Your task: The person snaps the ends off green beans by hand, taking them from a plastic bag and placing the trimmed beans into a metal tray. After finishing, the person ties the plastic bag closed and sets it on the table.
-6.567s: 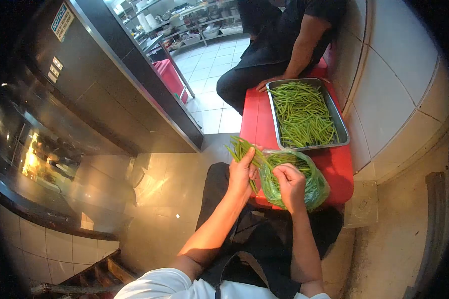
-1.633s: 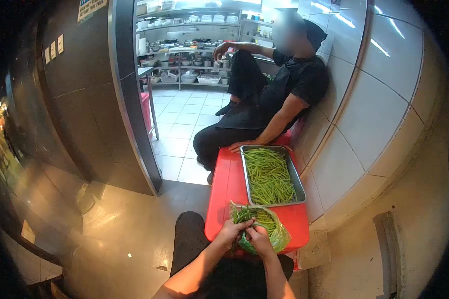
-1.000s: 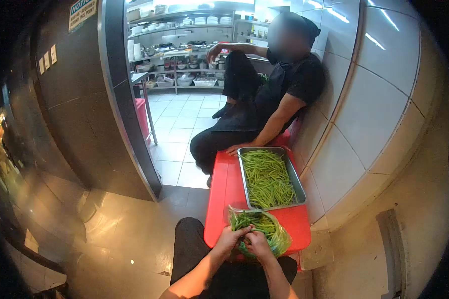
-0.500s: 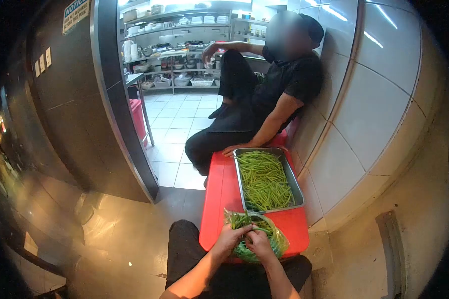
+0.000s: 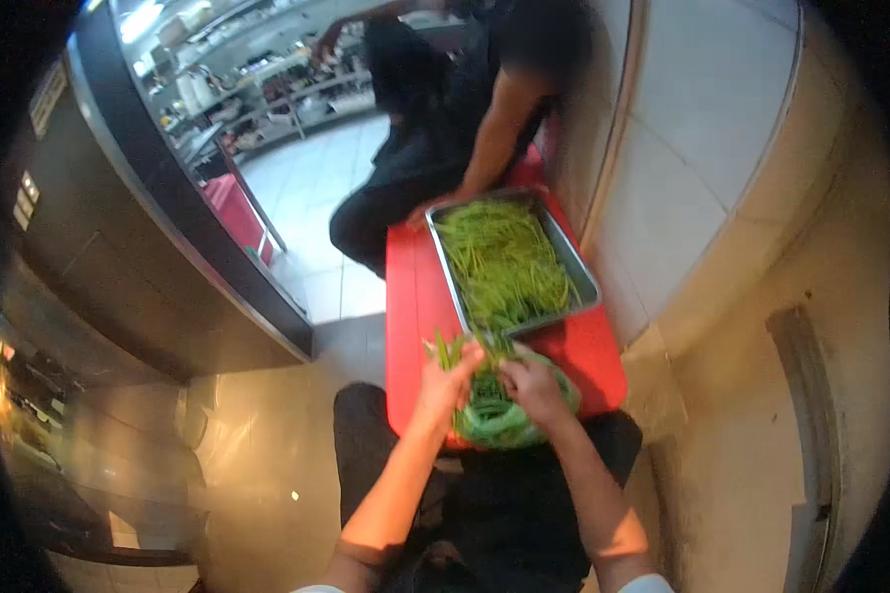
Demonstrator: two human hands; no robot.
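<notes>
Left hand [image 5: 451, 378]: raised over the near edge of the bench [image 5: 417, 306], fingers closed around a small bunch of green beans [image 5: 445, 350], the tips standing clear above the thumb. Right hand [image 5: 538, 387]: just beside the left, fingers drawn together; motion blur prevents telling whether a bean lies between them.

Beneath and between both hands, a translucent green plastic bag [image 5: 504, 429] sits at the bench's near edge, its mouth open, with more beans visible inside.

Beyond the bag, a rectangular metal tray [image 5: 585, 289] occupies the farther part of the bench, nearer its right edge than its left. The tray carries a broad bean heap [image 5: 506, 265] spread over most of its base; individual pieces are blurred.

At the bench's far left, a co-worker's hand [image 5: 431, 211] rests beside the tray's far left corner. The co-worker, in dark clothing, sits past the far end. A tiled wall [image 5: 697, 188] runs along the bench's right side. To the far left, stocked shelves [image 5: 297, 99] and a pink bin [image 5: 235, 211] are visible.
</notes>
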